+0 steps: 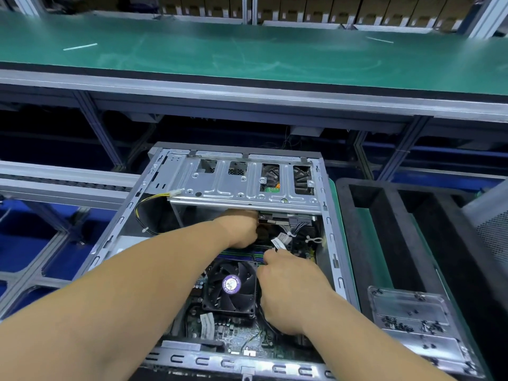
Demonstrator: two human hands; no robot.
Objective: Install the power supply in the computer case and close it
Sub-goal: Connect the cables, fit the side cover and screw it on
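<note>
The open computer case (327, 215) lies on its side with the motherboard and black CPU fan (232, 284) exposed. My left hand (242, 229) reaches under the metal drive cage (233, 185), its fingers curled round a dark cable bundle there. My right hand (291, 292) sits over the board beside the fan, its fingertips pinching a cable with a white tag (280, 241). A grey box that may be the power supply (127, 242) lies at the case's left side, mostly hidden by my left arm. Yellow-and-black wires (143, 207) loop up from it.
A black foam tray (384, 215) stands right of the case. On its near end lies a clear lid (412, 320) with several small screws. A perforated metal panel (492, 224) leans at the far right. A green bench top (247, 56) runs across the back.
</note>
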